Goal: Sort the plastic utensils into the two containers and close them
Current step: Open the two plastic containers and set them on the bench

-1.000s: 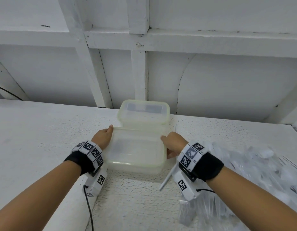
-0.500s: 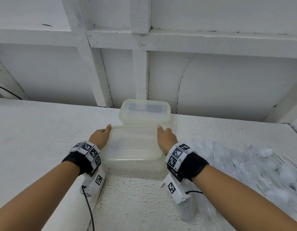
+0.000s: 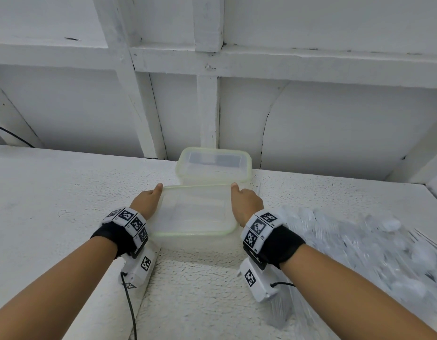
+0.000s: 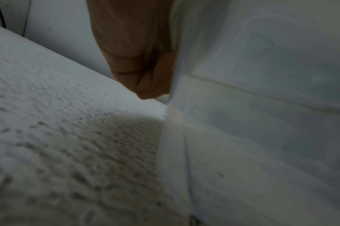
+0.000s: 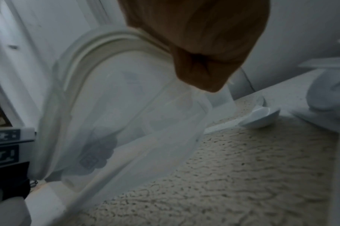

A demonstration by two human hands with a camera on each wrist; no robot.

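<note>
Two clear plastic containers with pale green rims stand in the middle of the white table. The far container is by the wall with its lid on. Over the near container I hold its lid, which looks raised a little off the body. My left hand grips the lid's left edge and my right hand grips its right edge, thumbs on top. The wrist views show curled fingers of the left hand and the right hand against the lid. A heap of clear plastic utensils lies to the right.
The white panelled wall rises just behind the far container. A single white spoon lies on the rough table top beside my right hand. A black cable hangs from my left wrist camera.
My right hand moved from the near right corner up along the lid's right edge. Both hands took hold of the lid, and its near edge has come up from the container.
</note>
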